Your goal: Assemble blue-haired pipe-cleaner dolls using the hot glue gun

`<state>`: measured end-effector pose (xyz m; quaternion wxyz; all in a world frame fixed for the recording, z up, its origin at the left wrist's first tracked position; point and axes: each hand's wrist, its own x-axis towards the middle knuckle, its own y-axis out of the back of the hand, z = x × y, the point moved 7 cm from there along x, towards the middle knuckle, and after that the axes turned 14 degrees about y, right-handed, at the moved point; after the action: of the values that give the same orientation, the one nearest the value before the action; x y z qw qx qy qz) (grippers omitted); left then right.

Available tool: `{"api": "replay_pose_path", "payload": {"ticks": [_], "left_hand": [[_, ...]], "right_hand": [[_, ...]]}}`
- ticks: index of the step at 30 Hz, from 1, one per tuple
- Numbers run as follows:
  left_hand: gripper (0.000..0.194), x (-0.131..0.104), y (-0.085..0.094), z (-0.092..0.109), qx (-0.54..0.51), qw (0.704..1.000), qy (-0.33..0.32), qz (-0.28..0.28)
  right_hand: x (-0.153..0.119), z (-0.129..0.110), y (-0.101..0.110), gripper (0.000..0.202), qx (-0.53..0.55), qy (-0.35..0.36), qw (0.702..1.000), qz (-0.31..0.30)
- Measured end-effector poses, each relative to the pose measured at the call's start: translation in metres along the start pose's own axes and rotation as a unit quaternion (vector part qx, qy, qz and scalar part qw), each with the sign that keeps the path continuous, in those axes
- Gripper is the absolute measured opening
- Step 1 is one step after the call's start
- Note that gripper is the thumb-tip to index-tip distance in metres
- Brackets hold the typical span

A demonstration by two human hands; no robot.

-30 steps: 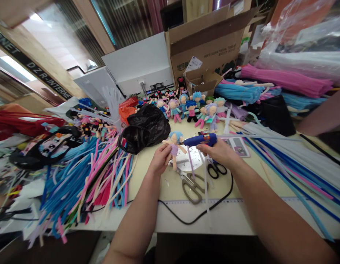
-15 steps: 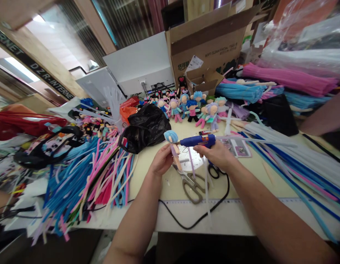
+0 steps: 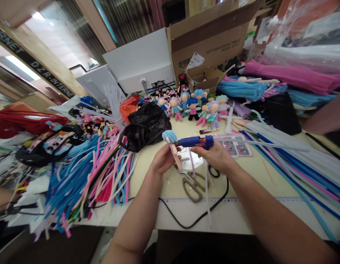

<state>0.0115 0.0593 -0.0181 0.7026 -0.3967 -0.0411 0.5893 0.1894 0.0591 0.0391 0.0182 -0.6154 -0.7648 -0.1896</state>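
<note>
1. Crowded table (image 3: 236, 224) in a workroom, with a cardboard box (image 3: 203, 40) at its far edge and small fuzzy dolls (image 3: 192, 104) standing in front of the box
2. Left hand (image 3: 162, 159): its fingers pinch a blue-haired doll (image 3: 174, 150), held up over the middle of the table
3. Right hand (image 3: 215, 156): its fingers are wrapped around a blue glue gun (image 3: 194, 142), whose nozzle points at the doll just below the hair; whether the tip touches cannot be told
4. Long pale stick (image 3: 260, 143) reaching from behind the gun toward the table's right edge
5. Scissors (image 3: 189, 178) with grey-brown handles lying below the hands, toward the front edge, where a black cord (image 3: 186, 227) curves
6. Loose heap of blue and pink strips (image 3: 73, 176) spread over the left side, with a black plastic bag (image 3: 146, 124) between it and the standing dolls
7. Pink bundle (image 3: 293, 77) and light blue bundle (image 3: 242, 91) near the far right corner
</note>
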Motion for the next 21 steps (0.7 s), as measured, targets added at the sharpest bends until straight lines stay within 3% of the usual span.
{"api": "replay_pose_path", "payload": {"ticks": [8, 21], "left_hand": [[0.025, -0.001, -0.002, -0.003, -0.022, 0.999, 0.024, 0.003], [0.017, -0.004, -0.005, 0.0, -0.061, 0.998, 0.014, 0.009]], "right_hand": [[-0.001, 0.001, -0.006, 0.027, -0.009, 0.003, 1.0, -0.009], [-0.001, 0.001, -0.013, 0.026, -0.002, 0.015, 1.0, -0.026]]}}
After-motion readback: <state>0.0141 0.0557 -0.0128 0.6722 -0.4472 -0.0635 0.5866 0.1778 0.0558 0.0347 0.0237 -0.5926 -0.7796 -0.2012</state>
